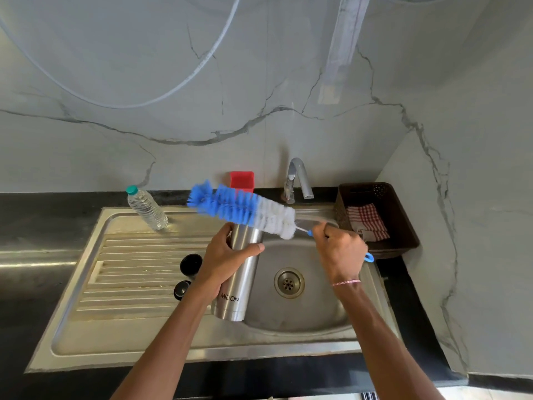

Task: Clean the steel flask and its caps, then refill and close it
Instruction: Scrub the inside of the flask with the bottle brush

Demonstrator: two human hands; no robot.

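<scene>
**Flask open, brush at its mouth: cleaning under way**

The left hand [227,252] grips the flask [245,284] near its open mouth, fingers and thumb curled round the steel body. It holds the flask tilted above the sink [311,321], where the drainboard meets the basin's left edge. The right hand [340,249] is closed round the handle of the brush [242,209]. The blue-and-white bristles lie crosswise just above the mouth, wholly outside the flask.

Opening is done: the big cap [191,264] and small cap [181,288] sit on the drainboard, just left of the flask. The work appears to be at the scrubbing step. Whether the inside has been brushed cannot be told. No water runs from the tap [300,180], and the basin looks dry.

Likely left to do are 4 steps: scrubbing and rinsing the flask, cleaning the 2 caps, refilling, and closing. The refill probably comes from the bottle [147,207] at the drainboard's far left corner.
</scene>
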